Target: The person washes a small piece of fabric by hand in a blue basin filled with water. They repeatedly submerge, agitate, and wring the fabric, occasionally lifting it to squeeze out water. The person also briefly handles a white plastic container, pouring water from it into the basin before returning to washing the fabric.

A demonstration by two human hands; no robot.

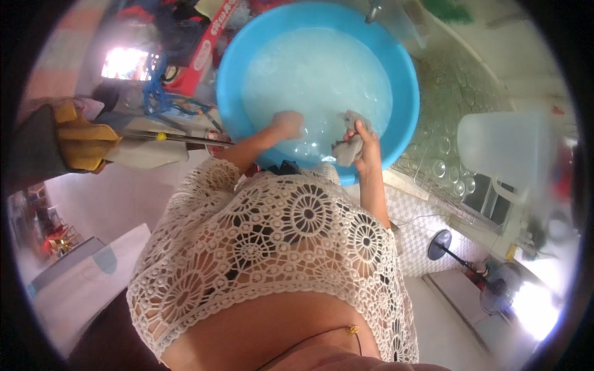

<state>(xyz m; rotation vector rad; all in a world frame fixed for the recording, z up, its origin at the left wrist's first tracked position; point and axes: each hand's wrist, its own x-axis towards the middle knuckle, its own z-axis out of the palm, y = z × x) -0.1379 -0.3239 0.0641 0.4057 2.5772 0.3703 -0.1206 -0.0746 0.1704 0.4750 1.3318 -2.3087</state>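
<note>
A large round blue plastic basin (406, 92) stands before me, holding cloudy, pale water (320, 69). Wet grey cloth (349, 152) is bunched in my right hand (369, 141), above the basin's near right side, with the thumb on top. My left hand (287, 125) is at the water toward the near left, fingers curled and slightly blurred. Whether anything lies within those fingers cannot be made out. The murky water hides whatever is beneath its surface.
A metal tap (373, 13) juts over the basin's far rim. To the right are glassware (445, 160) around a wire rack and a translucent plastic container (499, 148). At left lie a red box (202, 58), blue cord (155, 88) and a metal pole (195, 138) beside yellow material (88, 134).
</note>
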